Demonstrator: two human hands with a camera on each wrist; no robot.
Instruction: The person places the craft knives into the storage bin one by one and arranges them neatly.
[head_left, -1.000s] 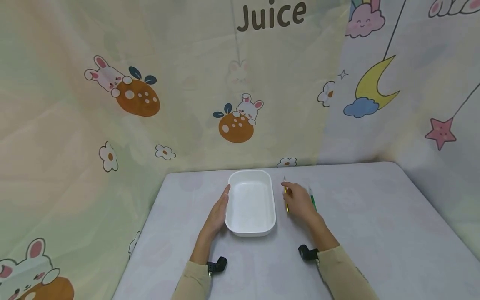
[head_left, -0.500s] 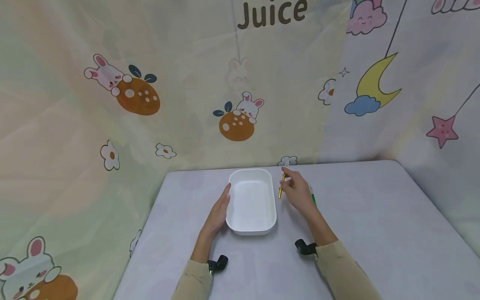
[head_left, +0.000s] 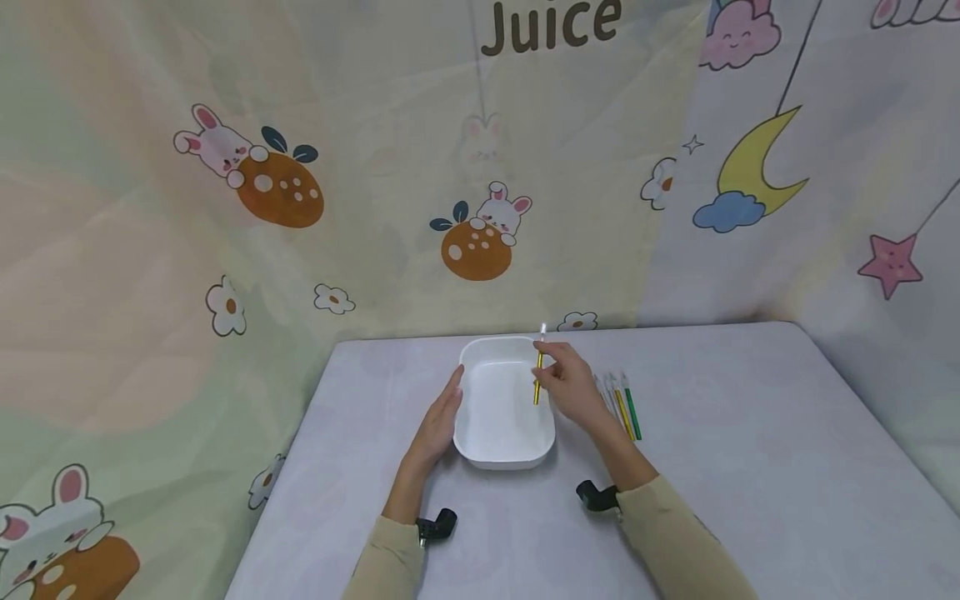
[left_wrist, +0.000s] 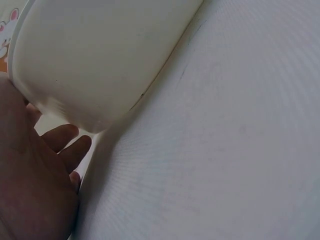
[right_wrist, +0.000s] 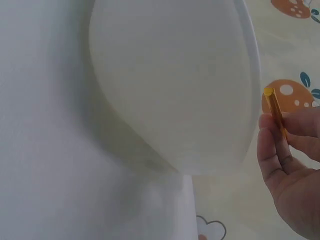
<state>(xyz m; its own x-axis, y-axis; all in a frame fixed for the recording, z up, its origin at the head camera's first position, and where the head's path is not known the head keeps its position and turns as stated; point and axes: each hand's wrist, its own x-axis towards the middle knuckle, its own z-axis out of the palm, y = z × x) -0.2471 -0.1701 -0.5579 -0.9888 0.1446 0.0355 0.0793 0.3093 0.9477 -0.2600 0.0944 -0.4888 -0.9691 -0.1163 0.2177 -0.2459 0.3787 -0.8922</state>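
Note:
A white rectangular plastic tray (head_left: pixel 498 433) with rounded corners lies on the table in the head view. My left hand (head_left: pixel 438 421) rests along its left side, fingers mostly straight. In the left wrist view that hand (left_wrist: pixel 35 165) is at the tray's outer wall (left_wrist: pixel 90 60). Between thumb and fingers, my right hand (head_left: pixel 570 383) pinches a slim gold stick (head_left: pixel 537 390) with a whitish tip, held upright over the tray's right rim. The right wrist view shows the stick's flat end (right_wrist: pixel 270 93) poking out above the fingers (right_wrist: pixel 267 150).
To the right of the tray, several slim sticks (head_left: pixel 628 408), whitish, gold and green, lie side by side, partly behind the right wrist. A pale cloth covers the table (head_left: pixel 750 467). Printed fabric (head_left: pixel 375 208) hangs behind its far edge.
My right hand has lifted the gold stick off the table and carried it left over the tray's rim. More of the remaining sticks now show. The left hand stays at the tray.

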